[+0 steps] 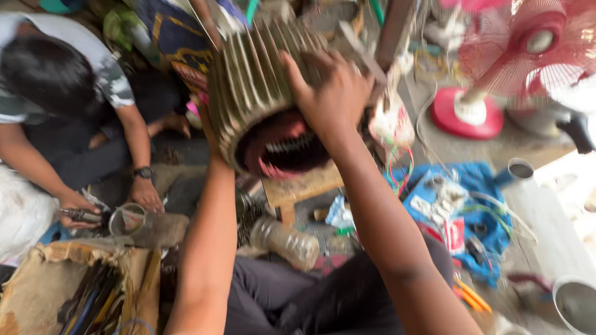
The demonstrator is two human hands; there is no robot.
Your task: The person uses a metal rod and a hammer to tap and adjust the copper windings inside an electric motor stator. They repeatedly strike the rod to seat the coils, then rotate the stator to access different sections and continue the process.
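Note:
I hold up a ribbed, olive-grey motor housing (251, 80) with red windings showing in its open end (282, 146). My right hand (332, 90) is pressed over its upper right side, fingers spread across the fins. My left hand (211, 133) supports it from the left and below, mostly hidden behind the housing. The picture is blurred by motion. The housing hangs above a small wooden stool (304, 186).
Another person (56, 87) crouches at the left, hands on a tool and a metal ring (127, 217). A clear plastic bottle (285, 241) lies below. A red fan (515, 56), blue cloth with parts (472, 205), white pipes (546, 223) and a torn box (81, 285) surround me.

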